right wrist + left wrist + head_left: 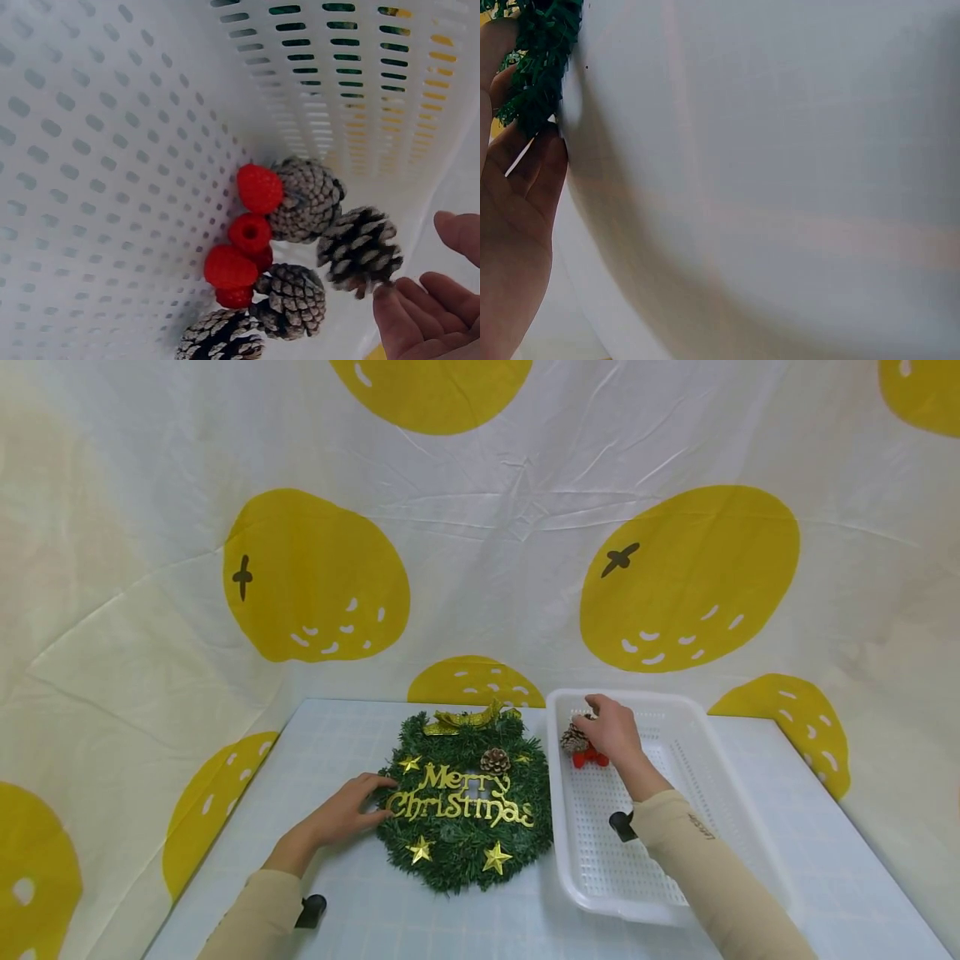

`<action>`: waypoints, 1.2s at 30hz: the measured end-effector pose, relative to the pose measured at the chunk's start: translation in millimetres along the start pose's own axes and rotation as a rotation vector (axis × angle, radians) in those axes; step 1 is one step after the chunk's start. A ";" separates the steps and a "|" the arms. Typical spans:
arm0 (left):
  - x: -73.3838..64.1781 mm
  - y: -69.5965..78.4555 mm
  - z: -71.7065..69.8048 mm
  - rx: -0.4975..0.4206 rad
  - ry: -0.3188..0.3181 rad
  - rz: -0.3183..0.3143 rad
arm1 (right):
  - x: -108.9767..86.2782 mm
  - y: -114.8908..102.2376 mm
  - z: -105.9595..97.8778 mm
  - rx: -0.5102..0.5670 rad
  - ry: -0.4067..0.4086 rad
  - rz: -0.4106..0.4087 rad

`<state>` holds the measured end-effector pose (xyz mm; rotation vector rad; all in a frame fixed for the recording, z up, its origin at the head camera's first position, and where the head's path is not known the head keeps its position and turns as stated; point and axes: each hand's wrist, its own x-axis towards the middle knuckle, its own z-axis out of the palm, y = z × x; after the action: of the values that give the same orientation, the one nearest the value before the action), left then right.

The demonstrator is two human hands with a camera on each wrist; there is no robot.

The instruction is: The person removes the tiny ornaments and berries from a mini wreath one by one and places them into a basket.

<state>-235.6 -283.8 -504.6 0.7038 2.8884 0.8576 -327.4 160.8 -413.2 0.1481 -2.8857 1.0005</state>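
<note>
A green tinsel wreath [465, 860] lies on the table, with gold "Merry Christmas" lettering [457, 797], gold stars, a gold bow [465, 720] and one pine cone [495, 762]. My left hand [348, 806] touches the wreath's left edge, thumb and fingers spread; the left wrist view shows its fingers [549, 161] beside the green tinsel [544, 67]. Over the far left corner of a white basket [667, 910] is my right hand [613, 731], thumb and fingers apart. Its fingertips are right at a pine cone [361, 251]. More pine cones [304, 199] and red berries [231, 266] lie beside it.
The basket has slotted walls [337, 56] and stands close along the wreath's right side. Behind the pale table [360, 902] hangs a white cloth [495, 568] with large yellow fruit prints, which also borders both sides.
</note>
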 end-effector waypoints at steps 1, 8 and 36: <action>0.0 0.2 -0.1 0.001 0.000 0.000 | -0.3 -1.1 -0.7 0.000 0.000 -0.004; -0.8 1.8 -0.6 -0.004 0.003 0.003 | -1.5 -7.9 -3.2 -0.001 0.004 -0.030; -0.9 2.1 -0.8 0.004 0.004 0.009 | -45.8 -52.9 -20.8 0.114 -0.043 -0.105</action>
<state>-234.1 -283.0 -502.9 0.7161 2.8940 0.8550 -274.8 135.3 -369.6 0.3293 -2.8249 1.1556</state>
